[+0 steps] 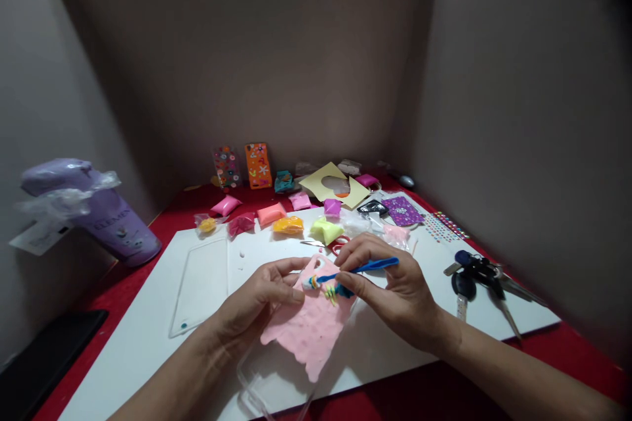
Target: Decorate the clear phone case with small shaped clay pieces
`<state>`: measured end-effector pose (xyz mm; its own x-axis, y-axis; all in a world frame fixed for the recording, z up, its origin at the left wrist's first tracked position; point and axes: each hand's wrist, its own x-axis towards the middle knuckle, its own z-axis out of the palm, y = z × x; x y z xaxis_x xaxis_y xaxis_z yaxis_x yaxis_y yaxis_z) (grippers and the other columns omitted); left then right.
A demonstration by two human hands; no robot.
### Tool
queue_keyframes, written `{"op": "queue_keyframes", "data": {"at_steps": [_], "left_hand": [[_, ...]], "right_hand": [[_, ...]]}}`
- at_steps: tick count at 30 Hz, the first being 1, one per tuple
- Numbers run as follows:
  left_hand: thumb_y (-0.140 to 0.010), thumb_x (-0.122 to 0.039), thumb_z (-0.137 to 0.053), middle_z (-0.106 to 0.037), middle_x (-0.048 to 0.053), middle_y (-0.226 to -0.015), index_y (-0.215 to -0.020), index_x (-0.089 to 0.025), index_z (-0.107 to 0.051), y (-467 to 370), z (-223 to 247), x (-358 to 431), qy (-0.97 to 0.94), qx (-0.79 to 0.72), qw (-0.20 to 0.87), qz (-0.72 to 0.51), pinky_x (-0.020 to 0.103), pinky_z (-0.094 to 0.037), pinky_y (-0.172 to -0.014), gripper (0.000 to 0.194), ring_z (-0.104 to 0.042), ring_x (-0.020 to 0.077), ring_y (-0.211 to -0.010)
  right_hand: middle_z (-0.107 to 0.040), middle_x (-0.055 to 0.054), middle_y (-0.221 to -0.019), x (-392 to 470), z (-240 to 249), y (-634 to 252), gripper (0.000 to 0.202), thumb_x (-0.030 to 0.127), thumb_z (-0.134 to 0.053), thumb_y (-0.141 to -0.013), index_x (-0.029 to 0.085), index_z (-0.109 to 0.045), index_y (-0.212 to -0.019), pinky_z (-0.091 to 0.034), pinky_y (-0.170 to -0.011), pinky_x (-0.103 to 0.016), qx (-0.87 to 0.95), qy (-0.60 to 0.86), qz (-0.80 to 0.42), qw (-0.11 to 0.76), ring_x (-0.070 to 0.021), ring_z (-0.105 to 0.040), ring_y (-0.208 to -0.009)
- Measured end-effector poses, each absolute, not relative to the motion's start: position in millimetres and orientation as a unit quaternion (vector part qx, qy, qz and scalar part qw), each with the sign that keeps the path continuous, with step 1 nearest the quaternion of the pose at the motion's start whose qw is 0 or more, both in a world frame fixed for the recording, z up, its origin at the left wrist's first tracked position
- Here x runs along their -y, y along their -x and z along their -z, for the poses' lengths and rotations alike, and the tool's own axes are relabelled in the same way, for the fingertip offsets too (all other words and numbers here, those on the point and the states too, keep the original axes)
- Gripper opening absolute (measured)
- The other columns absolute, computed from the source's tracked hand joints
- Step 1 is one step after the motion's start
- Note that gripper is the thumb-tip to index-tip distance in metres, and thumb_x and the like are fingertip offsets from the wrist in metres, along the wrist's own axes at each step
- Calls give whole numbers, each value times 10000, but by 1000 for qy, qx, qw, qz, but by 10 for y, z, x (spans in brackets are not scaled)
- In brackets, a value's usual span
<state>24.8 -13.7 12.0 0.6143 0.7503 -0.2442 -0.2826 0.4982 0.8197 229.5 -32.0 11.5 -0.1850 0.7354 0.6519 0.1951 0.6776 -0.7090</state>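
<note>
My left hand grips a clear phone case by its left side, thumb on top. Pink clay covers the case's upper part and ends in a ragged lower edge; the bare lower part is see-through. Near the camera hole sits a small white, orange and blue clay piece. Beside it lie yellow-green clay strips and a dark blue bit partly hidden by my right fingers. Between thumb and fingers, my right hand pinches a blue modelling tool, its tip at the small white piece.
A white board lies on a red cloth. Another clear case is at left, keys at right. Behind my hands are scissors, clay packets and gem stickers. A purple wrapped tumbler stands left.
</note>
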Motion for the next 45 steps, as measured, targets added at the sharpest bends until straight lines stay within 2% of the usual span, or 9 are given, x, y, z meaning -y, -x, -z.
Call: {"op": "queue_keyframes", "data": {"at_steps": [11,18,23,34,45], "left_hand": [[-622,27,-575,-709,165,-934,-1223,-86,-560,-245,-116,140,-392,-310,808,-312,376,-487,-800,612,-683,262,-820],[-621,5,-593,-703,165,-968,-1214,-95,-569,-248,-103,128,-394,-298,808,-319,383,-479,-827,602,-678,270,-854],[-627,-2,-612,-711,152,-941,-1211,-104,-575,-245,-113,132,-391,-305,808,-318,353,-491,-789,595,-681,249,-820],[-653,22,-572,-704,169,-937,-1245,-78,-539,-236,-92,139,-392,-290,814,-317,389,-470,-822,601,-676,271,-850],[-636,43,-556,-701,171,-961,-1252,-79,-530,-240,-81,125,-384,-293,816,-317,367,-477,-805,629,-675,270,-859]], "right_hand": [[-626,-31,-804,315,-80,-2303,70,184,-634,-809,202,-617,-743,-479,-814,-381,717,335,-268,549,-193,-597,-827],[-628,-34,-787,329,-94,-2324,63,212,-657,-796,198,-631,-742,-496,-747,-356,685,344,-277,579,-189,-607,-781],[-628,-31,-786,331,-78,-2309,64,213,-649,-806,207,-623,-748,-489,-758,-362,699,336,-285,563,-189,-598,-789],[-626,-21,-792,333,-72,-2295,58,198,-647,-801,207,-626,-747,-479,-791,-370,700,335,-286,561,-182,-601,-791],[-625,-26,-760,325,-56,-2309,85,192,-637,-810,189,-615,-728,-477,-736,-357,711,342,-286,544,-183,-594,-783]]}}
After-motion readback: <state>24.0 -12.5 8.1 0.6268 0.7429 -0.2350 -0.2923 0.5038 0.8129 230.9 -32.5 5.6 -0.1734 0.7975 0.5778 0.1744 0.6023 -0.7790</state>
